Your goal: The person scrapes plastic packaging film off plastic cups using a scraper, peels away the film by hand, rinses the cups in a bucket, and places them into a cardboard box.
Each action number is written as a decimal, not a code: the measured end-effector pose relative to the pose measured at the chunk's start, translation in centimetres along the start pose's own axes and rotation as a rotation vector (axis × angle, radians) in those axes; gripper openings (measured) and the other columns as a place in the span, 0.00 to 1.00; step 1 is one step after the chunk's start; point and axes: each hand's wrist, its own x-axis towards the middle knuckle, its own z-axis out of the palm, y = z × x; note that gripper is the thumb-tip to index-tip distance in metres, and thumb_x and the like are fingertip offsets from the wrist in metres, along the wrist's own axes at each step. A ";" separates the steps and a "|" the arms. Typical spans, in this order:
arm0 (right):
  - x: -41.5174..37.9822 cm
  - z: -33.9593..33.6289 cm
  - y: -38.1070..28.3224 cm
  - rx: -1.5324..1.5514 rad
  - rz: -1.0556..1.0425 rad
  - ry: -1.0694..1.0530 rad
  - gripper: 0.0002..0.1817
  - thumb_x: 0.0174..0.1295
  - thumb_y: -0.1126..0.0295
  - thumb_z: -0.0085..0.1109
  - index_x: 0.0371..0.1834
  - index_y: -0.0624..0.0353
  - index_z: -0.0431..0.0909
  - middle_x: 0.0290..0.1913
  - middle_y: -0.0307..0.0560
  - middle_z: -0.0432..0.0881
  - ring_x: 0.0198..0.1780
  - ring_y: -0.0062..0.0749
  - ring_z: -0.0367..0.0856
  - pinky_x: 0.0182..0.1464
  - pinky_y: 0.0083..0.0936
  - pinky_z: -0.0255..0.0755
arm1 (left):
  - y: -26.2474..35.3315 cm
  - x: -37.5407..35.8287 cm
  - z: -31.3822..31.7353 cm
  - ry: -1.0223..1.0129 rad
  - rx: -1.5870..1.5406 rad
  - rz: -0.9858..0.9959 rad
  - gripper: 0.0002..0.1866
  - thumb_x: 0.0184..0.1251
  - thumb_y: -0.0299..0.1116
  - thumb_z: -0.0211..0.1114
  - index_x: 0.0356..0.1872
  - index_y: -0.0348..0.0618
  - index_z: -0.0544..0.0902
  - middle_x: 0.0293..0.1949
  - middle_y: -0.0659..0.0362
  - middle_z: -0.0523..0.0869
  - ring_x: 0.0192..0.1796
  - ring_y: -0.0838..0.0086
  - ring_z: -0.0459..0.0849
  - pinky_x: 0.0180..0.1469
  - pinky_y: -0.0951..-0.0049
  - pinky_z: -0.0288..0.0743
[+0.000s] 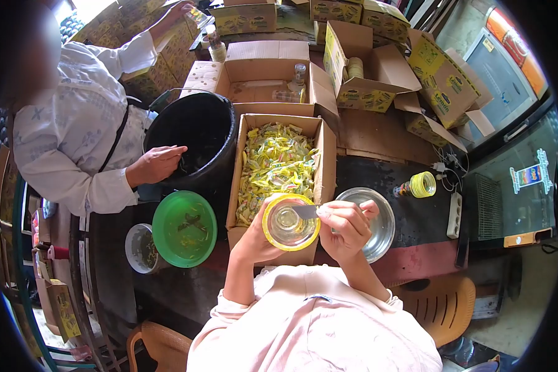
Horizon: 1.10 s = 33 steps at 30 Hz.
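My left hand [258, 242] is wrapped round a clear plastic cup [285, 234] with a yellow rim, its open mouth facing the camera. In my right hand [346, 229] a small grey blade [305, 212] is pinched, and its flat end lies over the cup's rim. Behind my right hand, partly hidden by it, stands a clear round bowl [384, 224]. Just beyond the cup is a cardboard box [329, 158] filled with yellow printed wrappers [278, 162].
At the left a co-worker's hand [158, 165] is over a black bucket [223, 146]. Nearby are a green basin [167, 249] and a white bowl [132, 255]. Stacked yellow-rimmed cups [423, 185] lie at right beside a power strip [454, 216]. Open boxes [369, 93] stand behind.
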 end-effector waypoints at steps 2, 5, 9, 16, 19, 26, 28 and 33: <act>-0.1 0.0 0.1 0.001 -0.003 0.004 0.08 0.48 0.76 0.66 0.28 0.48 0.78 0.27 0.32 0.81 0.30 0.22 0.81 0.46 0.25 0.52 | -0.1 -0.1 0.2 -0.002 -0.006 0.010 0.37 0.43 0.26 0.75 0.58 0.37 0.66 0.54 0.52 0.74 0.56 0.64 0.74 0.61 0.67 0.66; -0.3 0.0 0.3 0.059 0.075 0.004 0.08 0.47 0.77 0.67 0.27 0.50 0.78 0.27 0.34 0.81 0.30 0.23 0.80 0.44 0.25 0.55 | -0.3 -0.5 0.5 0.014 -0.058 -0.013 0.38 0.44 0.25 0.74 0.58 0.37 0.65 0.54 0.52 0.74 0.57 0.64 0.74 0.61 0.67 0.65; -0.3 0.7 1.4 0.154 0.269 0.069 0.08 0.46 0.75 0.69 0.27 0.50 0.79 0.25 0.34 0.81 0.27 0.23 0.78 0.39 0.23 0.55 | -1.1 -1.0 0.2 0.019 -0.062 -0.024 0.39 0.46 0.25 0.73 0.61 0.36 0.62 0.54 0.52 0.74 0.58 0.64 0.74 0.63 0.67 0.63; -1.4 1.5 1.9 0.653 0.734 0.059 0.08 0.47 0.79 0.69 0.29 0.59 0.79 0.28 0.41 0.81 0.32 0.25 0.78 0.38 0.21 0.65 | -1.2 -1.6 -0.7 -0.008 -0.015 0.000 0.40 0.47 0.23 0.72 0.62 0.36 0.60 0.55 0.53 0.73 0.59 0.66 0.73 0.62 0.67 0.63; -1.6 1.3 1.5 0.676 0.722 0.049 0.09 0.47 0.79 0.68 0.30 0.58 0.79 0.28 0.41 0.81 0.33 0.25 0.79 0.39 0.21 0.66 | -0.8 -1.4 -0.6 0.038 -0.067 -0.033 0.39 0.47 0.22 0.72 0.61 0.37 0.61 0.54 0.54 0.73 0.58 0.67 0.73 0.61 0.68 0.65; -2.2 0.2 -0.7 0.106 0.286 -0.004 0.09 0.46 0.76 0.69 0.30 0.51 0.80 0.26 0.35 0.81 0.29 0.22 0.78 0.40 0.23 0.59 | -0.4 -2.8 -1.2 0.135 -0.202 -0.135 0.36 0.48 0.20 0.71 0.60 0.40 0.62 0.54 0.56 0.71 0.57 0.72 0.72 0.59 0.72 0.68; -2.2 0.5 -2.0 0.117 0.262 -0.007 0.09 0.46 0.76 0.68 0.29 0.53 0.79 0.26 0.36 0.81 0.28 0.23 0.78 0.40 0.23 0.58 | -0.3 -2.8 -1.0 0.137 -0.204 -0.115 0.37 0.48 0.20 0.71 0.60 0.39 0.62 0.55 0.56 0.70 0.58 0.72 0.72 0.59 0.71 0.68; -2.5 0.7 -3.3 0.105 0.219 0.004 0.09 0.46 0.77 0.68 0.29 0.53 0.79 0.26 0.36 0.81 0.27 0.23 0.78 0.38 0.23 0.56 | 0.2 -3.8 -0.9 0.076 -0.233 -0.073 0.38 0.48 0.20 0.71 0.61 0.39 0.60 0.55 0.56 0.69 0.59 0.71 0.70 0.61 0.69 0.67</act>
